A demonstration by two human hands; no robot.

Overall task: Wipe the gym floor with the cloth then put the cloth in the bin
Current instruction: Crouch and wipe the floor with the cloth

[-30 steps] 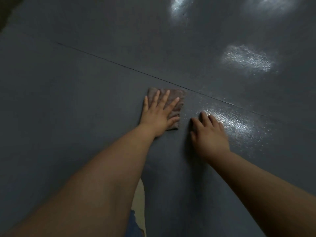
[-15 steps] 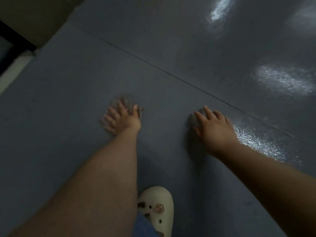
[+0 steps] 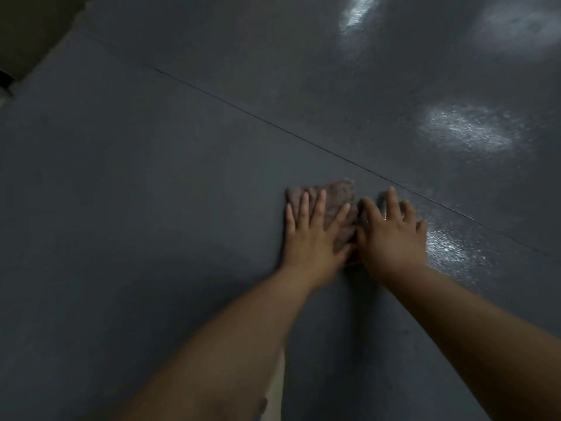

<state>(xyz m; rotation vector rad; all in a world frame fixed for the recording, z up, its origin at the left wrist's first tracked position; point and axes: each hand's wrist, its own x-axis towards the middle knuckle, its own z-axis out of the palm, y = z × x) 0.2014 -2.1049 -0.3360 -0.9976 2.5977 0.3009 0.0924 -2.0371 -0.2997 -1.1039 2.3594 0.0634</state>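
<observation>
Brown-grey cloth (image 3: 340, 208), folded to a rough square, lies flat on the dark grey gym floor (image 3: 151, 223), just short of the floor seam (image 3: 273, 126) that runs diagonally across the view. The left hand (image 3: 315, 235) presses it down with fingers straight and spread; this is a flat-palm contact, not a closed grip. The right hand (image 3: 391, 235) rests palm-down on the floor immediately beside the cloth, fingers loosely extended, holding nothing; whether its thumb edge touches the cloth cannot be told.

Step in hand: wiping. Judged from the layout, the disposal step is not yet begun.

Next move calls for sustained downward pressure while the cloth slides; after wiping, the fingers must gather the cloth into a closed grip for carrying.

Surroundings: bright light reflections (image 3: 467, 132) mark the floor to the right. A pale wall base (image 3: 18, 50) shows at upper left. No bin is in view, so it must be located first. Nothing visible obstructs the wiping path.
</observation>
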